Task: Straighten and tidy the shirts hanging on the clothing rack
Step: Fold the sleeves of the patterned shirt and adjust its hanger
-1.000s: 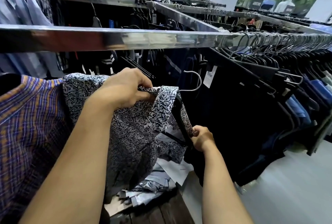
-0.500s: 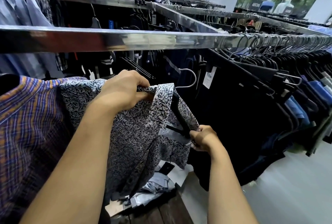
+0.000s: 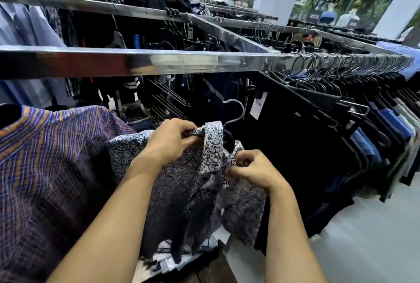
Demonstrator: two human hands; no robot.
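Pinching the soft, light black-and-white leaf-print shirt [image 3: 188, 192] at its collar, left hand [image 3: 172, 144] and right hand [image 3: 252, 169] both clamp cloth likely to sag unless held near its black wire-hooked hanger [image 3: 236, 112], unhooked below the chrome rack rail [image 3: 159, 62].

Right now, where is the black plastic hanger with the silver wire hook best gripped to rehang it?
Probably the bare neck of the black plastic hanger, just under its silver wire hook, coming from the right. The white and dark leaf-print shirt drapes its shoulders, the left hand grips the collar on the left, and the hook stands free below the chrome rail.
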